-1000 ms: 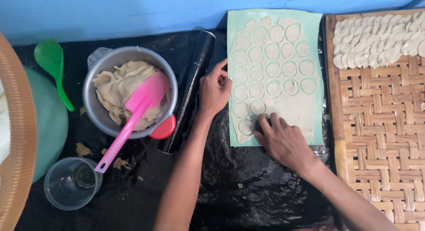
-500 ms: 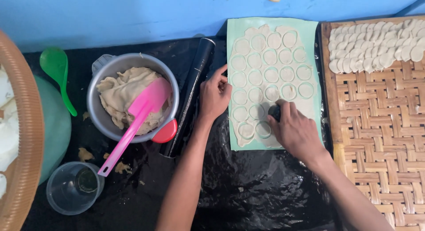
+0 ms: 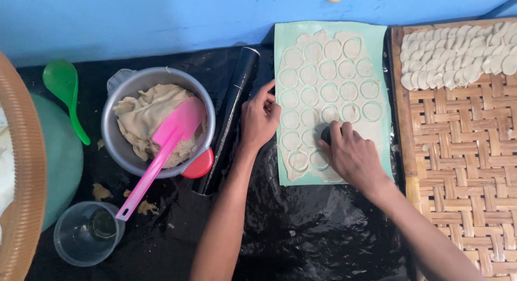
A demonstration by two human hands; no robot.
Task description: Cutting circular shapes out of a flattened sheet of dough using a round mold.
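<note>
Black plastic sheeting covers the bench [image 3: 301, 243] beneath both hands. A woven bamboo tray [image 3: 463, 168], to the right of the right hand and cut off by the frame edge, carries overlapping pale dough discs [image 3: 458, 54] along its far side. A pale green mat [image 3: 377, 38] lies under the hands and bears a thin dough sheet [image 3: 328, 92] scored with rows of cut circles. Left of the left hand stands a grey metal bowl [image 3: 116, 151] of lumpy dough with a pink spatula [image 3: 161, 146] resting in it; a black rolling pin [image 3: 229, 116] lies between bowl and mat. The left hand [image 3: 259, 119] rests flat, fingers spread, on the mat's left edge. The right hand [image 3: 353, 154] is curled over a small dark round cutter [image 3: 326, 134], mostly hidden by the fingers, pressed on the sheet's near part. A green spoon [image 3: 64, 92], a clear cup [image 3: 86, 232] and a red lid [image 3: 198, 165] sit further left.
</note>
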